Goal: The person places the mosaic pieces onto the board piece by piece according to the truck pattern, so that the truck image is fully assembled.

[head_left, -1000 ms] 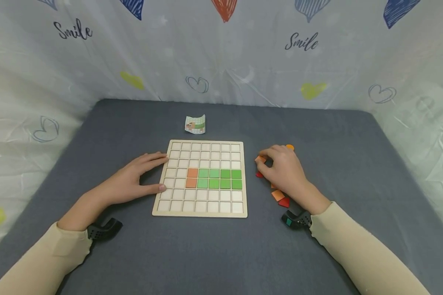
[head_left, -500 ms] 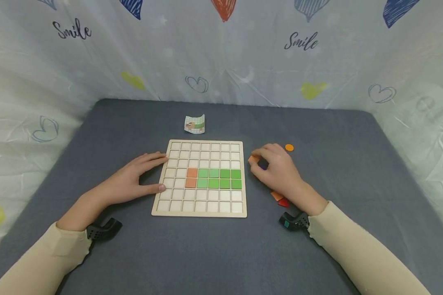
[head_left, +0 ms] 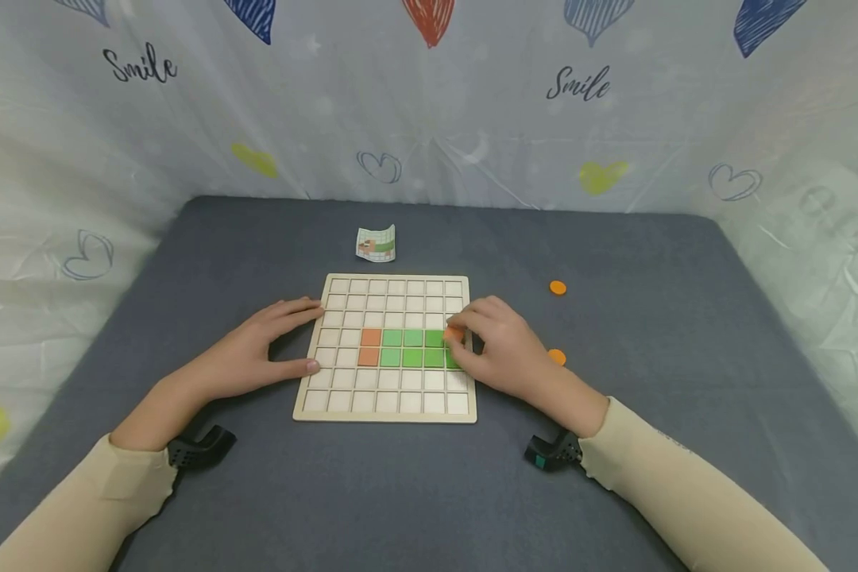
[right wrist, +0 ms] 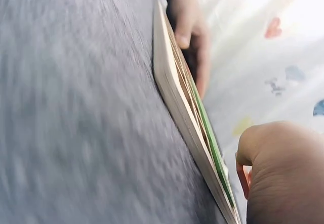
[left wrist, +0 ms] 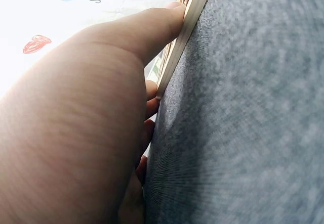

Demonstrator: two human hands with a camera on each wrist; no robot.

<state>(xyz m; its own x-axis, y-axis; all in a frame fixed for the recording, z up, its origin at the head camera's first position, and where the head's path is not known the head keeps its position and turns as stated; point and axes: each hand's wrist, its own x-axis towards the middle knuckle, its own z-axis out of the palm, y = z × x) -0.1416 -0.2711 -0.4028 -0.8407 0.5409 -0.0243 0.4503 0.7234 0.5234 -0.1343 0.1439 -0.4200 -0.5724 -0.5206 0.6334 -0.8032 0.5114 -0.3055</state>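
Observation:
A pale wooden grid board (head_left: 386,415) lies flat in the head view. Orange square tiles (head_left: 369,357) and green square tiles (head_left: 412,357) fill part of two middle rows. My left hand (head_left: 268,342) rests against the board's left edge, thumb and fingers stretched; in the left wrist view the thumb (left wrist: 162,24) lies at the rim. Over the right end of the green rows, my right hand (head_left: 500,342) pinches an orange tile (head_left: 454,334) between thumb and fingers. That orange tile (right wrist: 243,177) stands tilted above the board in the right wrist view.
Two orange round pieces (head_left: 558,287) lie on the dark grey cloth (head_left: 372,500) to the right, one close by the right wrist. A small printed card (head_left: 376,244) with a coloured grid lies behind the board. A patterned white curtain (head_left: 472,103) closes off the back.
My right hand has moved left from the loose pieces onto the board's right side, carrying the orange tile. The red and orange pieces at the right are now hidden. My left hand stays put.

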